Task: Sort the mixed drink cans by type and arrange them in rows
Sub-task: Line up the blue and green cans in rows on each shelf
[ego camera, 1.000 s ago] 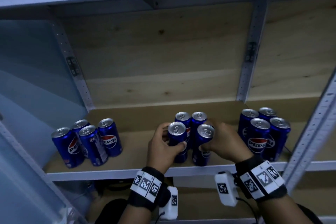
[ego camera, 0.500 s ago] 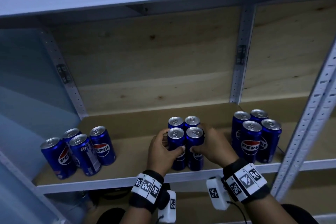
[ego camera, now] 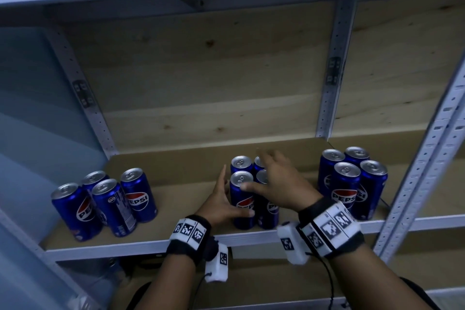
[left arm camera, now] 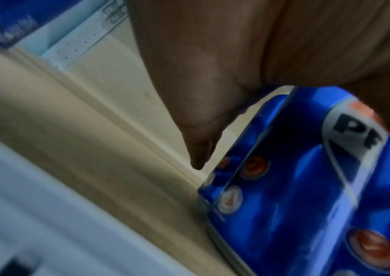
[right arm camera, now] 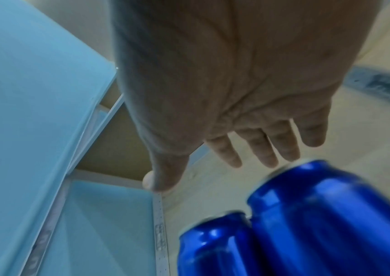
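Observation:
Blue Pepsi cans stand upright in three clusters on the wooden shelf (ego camera: 191, 158). The middle cluster (ego camera: 242, 196) is a tight square of several cans. My left hand (ego camera: 221, 199) lies open against its left side, fingers straight, thumb across the front can's label. My right hand (ego camera: 274, 184) hovers open above the cluster's right cans, fingers spread, thumb over a can top. In the left wrist view a Pepsi can (left arm camera: 307, 186) fills the lower right beside my fingers (left arm camera: 198, 130). In the right wrist view, two blue cans (right arm camera: 319, 214) sit below my spread fingers (right arm camera: 267, 149).
A left cluster of cans (ego camera: 105, 199) stands near the shelf's left end, leaning apart slightly. A right cluster (ego camera: 352, 181) stands by the perforated metal upright (ego camera: 422, 158). The shelf's metal front edge (ego camera: 125, 246) runs below the cans. Another shelf board hangs overhead.
Both hands were wrapped round the middle cluster, squeezing the cans together. Now the fingers have straightened and let go; the right hand has lifted above the cans.

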